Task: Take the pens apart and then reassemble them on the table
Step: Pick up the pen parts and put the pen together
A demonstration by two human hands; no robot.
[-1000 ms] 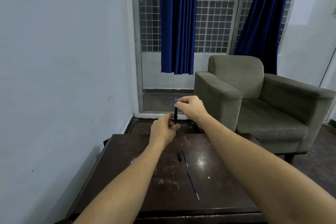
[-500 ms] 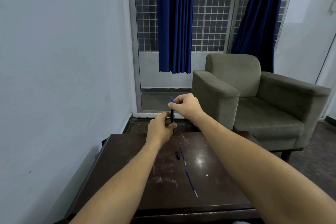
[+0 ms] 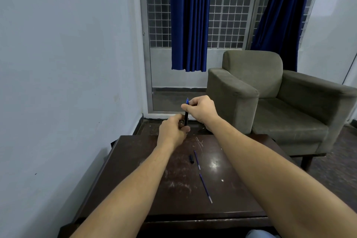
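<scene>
Both arms reach in from the bottom of the frame and meet just above centre, over the far edge of the dark wooden counter point(image 3: 135, 170). The left hand point(image 3: 172, 131) has its fingers curled round the lower end of a black pen point(image 3: 186, 117), which stands upright. The right hand point(image 3: 201, 109), a little higher and to the right, pinches the pen's top end, and a small blue tip point(image 3: 187, 101) pokes out above its fingers. So the pen is up in the air, gripped at both ends, clear of the counter. Down on the counter, lower centre of the frame, lies a small black pen piece point(image 3: 191, 159), with a thin blue refill point(image 3: 197, 160) just beside it on the right. A second blue refill point(image 3: 205, 187) lies further down the frame, slanting toward the lower right, apart from the first. At the right sits a grey-green armchair point(image 3: 270, 92), and blue curtains point(image 3: 189, 19) hang across the top.
</scene>
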